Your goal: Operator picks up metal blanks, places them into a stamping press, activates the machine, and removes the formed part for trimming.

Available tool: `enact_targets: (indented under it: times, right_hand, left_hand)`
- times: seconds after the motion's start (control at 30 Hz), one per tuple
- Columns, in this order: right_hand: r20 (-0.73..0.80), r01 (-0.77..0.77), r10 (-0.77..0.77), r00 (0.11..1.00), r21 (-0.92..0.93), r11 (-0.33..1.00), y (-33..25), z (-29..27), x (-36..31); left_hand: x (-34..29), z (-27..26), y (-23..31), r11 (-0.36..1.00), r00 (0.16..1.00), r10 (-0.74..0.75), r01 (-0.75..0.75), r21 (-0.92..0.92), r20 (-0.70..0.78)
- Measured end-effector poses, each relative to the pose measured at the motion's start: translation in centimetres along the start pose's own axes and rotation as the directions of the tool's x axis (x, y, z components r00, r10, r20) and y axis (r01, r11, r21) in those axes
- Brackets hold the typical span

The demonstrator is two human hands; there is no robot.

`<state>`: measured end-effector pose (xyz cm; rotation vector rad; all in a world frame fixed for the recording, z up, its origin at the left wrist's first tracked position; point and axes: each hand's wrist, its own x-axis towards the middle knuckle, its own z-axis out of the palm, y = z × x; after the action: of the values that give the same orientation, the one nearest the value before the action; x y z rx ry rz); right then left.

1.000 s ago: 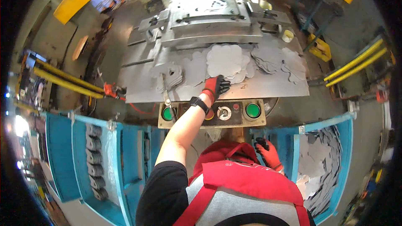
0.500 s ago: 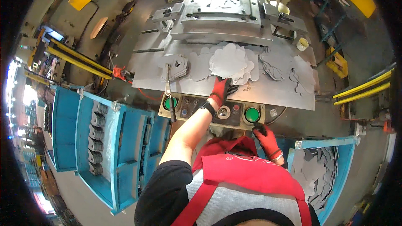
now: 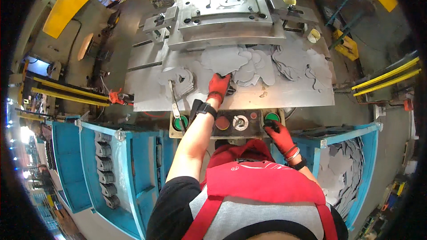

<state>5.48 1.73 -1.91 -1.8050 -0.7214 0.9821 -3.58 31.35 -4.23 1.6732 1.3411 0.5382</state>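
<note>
My left hand (image 3: 219,85), in a red glove with dark fingertips, is closed on the near edge of a flat grey sheet-metal blank (image 3: 224,58) with a lobed outline. More such blanks (image 3: 254,67) lie overlapped just right of it on the steel press table (image 3: 153,95). My right hand (image 3: 280,138), gloved alike, hovers by the right green push button (image 3: 271,117); its fingers look loosely spread, with nothing visible in them. A small stack of cut plates (image 3: 182,84) rests to the left, with a long-handled tool (image 3: 174,100) leaning against it.
Beyond the blanks stands a steel die (image 3: 227,22). A control panel (image 3: 249,124) with another green button (image 3: 180,123) runs along the table's front. Blue bins flank me: stacked parts (image 3: 105,164) fill the left one, flat blanks (image 3: 338,169) the right. Yellow guards (image 3: 71,93) rise at both sides.
My left hand has moved left, and the blank it grips has shifted left with it, off the overlapped blanks. My right hand has come slightly forward beside the green button. The view has shifted.
</note>
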Motion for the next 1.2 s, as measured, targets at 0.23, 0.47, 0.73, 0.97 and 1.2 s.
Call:
enact_targets:
  times: [0.23, 0.47, 0.73, 0.97, 1.2]
  right_hand:
    - [-0.018, 0.082, -0.084, 0.996, -0.098, 0.992, -4.7, 5.7, 4.0]
    - [-0.001, 0.229, -0.232, 0.973, -0.171, 0.958, -12.2, 8.1, 9.5]
    - [0.307, 0.752, -0.757, 0.577, -0.561, 0.346, -14.6, 13.9, 15.6]
    - [0.542, 0.671, -0.552, 0.634, -0.740, 0.044, -13.0, 14.3, 18.2]
    - [0.645, 0.772, -0.603, 0.470, -0.632, -0.075, -14.4, 11.6, 16.3]
  left_hand:
    - [-1.7, -2.8, -0.5, 0.898, 0.945, -0.035, 0.173, -0.404, 0.326]
    - [-4.4, -6.2, 0.7, 0.964, 0.929, -0.046, 0.138, -0.226, 0.368]
    - [-11.2, -12.6, 0.2, 0.914, 0.976, 0.139, -0.062, -0.401, 0.166]
    - [-14.4, -20.8, -3.0, 0.942, 0.789, 0.100, -0.272, -0.199, -0.607]
    - [-10.9, -21.3, -12.5, 0.658, 0.921, -0.264, 0.390, -0.645, 0.287]
